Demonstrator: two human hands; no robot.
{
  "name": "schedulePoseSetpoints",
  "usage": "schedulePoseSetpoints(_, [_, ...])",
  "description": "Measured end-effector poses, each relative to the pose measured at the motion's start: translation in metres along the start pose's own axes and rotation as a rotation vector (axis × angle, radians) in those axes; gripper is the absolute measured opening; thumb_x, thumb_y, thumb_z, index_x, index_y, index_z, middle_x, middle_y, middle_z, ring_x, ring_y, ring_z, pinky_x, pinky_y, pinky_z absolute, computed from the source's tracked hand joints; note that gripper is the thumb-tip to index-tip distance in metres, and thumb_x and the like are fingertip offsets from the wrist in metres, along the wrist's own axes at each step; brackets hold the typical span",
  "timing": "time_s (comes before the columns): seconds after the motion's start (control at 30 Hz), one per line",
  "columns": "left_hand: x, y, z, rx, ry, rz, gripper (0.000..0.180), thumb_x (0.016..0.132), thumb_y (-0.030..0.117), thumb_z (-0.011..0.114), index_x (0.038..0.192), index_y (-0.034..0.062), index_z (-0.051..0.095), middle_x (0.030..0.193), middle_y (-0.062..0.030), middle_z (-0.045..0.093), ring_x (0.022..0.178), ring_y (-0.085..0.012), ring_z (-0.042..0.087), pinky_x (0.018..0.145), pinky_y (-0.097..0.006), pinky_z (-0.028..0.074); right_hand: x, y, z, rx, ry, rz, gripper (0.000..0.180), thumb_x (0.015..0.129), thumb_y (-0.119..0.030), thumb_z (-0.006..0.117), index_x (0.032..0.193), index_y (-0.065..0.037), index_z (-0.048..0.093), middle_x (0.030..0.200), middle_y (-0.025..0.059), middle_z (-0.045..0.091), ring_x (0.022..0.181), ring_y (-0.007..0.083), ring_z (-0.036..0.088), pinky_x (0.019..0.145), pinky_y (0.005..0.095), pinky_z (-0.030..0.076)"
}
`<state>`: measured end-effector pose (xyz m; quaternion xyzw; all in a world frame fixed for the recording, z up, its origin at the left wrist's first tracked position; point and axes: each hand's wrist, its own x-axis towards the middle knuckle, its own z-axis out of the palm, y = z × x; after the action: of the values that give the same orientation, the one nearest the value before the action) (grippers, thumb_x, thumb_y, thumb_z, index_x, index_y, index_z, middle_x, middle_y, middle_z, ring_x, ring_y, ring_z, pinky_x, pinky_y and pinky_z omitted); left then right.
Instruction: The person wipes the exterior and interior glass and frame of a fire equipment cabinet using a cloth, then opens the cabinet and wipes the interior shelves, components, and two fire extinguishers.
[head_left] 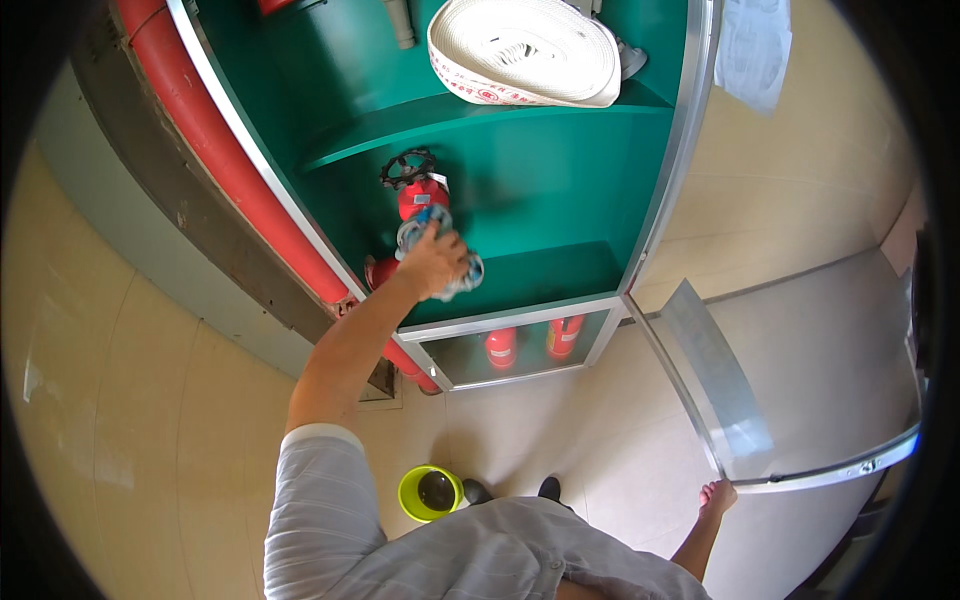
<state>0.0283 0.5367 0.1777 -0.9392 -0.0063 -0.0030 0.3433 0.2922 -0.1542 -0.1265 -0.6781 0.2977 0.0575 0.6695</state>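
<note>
Right below you a yellow-green bucket (430, 492) stands on the tiled floor (180, 420) beside your dark shoes (512, 490). Out to your right, your right hand (718, 495) is up against the lower corner of the open glass cabinet door (800, 390), fingertips touching its metal edge; whether that grip is closed round the edge I can't tell from here. Now the left arm, stretched well forward into the green cabinet (560, 200): your left hand (435, 262) is closed on a blue-and-white cloth (462, 278), pressing it against the red hydrant valve (420, 200), just below its black handwheel (406, 168). Under that shelf, behind the lower glass panel, two red fire extinguishers (530, 342) stand side by side. Farther up, a coiled white fire hose (525, 50) lies on the upper shelf, and a red pipe (200, 130) runs along the cabinet's left side.
</note>
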Motion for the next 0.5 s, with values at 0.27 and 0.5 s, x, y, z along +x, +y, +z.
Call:
schedulePoseSetpoints(0.27, [-0.063,0.146,0.07,-1.095,-0.113,-0.59,0.042,0.071,0.004,0.062,0.112,0.0116,0.064,0.113,-0.0132,0.061,0.107,-0.0345,0.058,0.092,-0.04,0.045,0.106,-0.086,-0.088,-0.211,-0.284,-0.465,0.05,0.077,0.006,0.042,0.125,-0.006,0.049,0.117,0.0029,0.056,0.083,0.0128,0.053,0.071,0.0285,0.047])
schedulePoseSetpoints(0.5, [-0.08,0.234,0.067,-2.286,0.117,-1.534,0.055,0.078,-0.002,0.055,0.133,0.0007,0.048,0.115,-0.0184,0.064,0.099,-0.0315,0.065,0.087,-0.043,0.054,0.057,-0.13,-0.085,-0.314,-0.363,-0.087,0.04,0.087,-0.004,0.053,0.126,-0.009,0.049,0.123,0.0075,0.051,0.114,0.0221,0.051,0.084,0.0429,0.057])
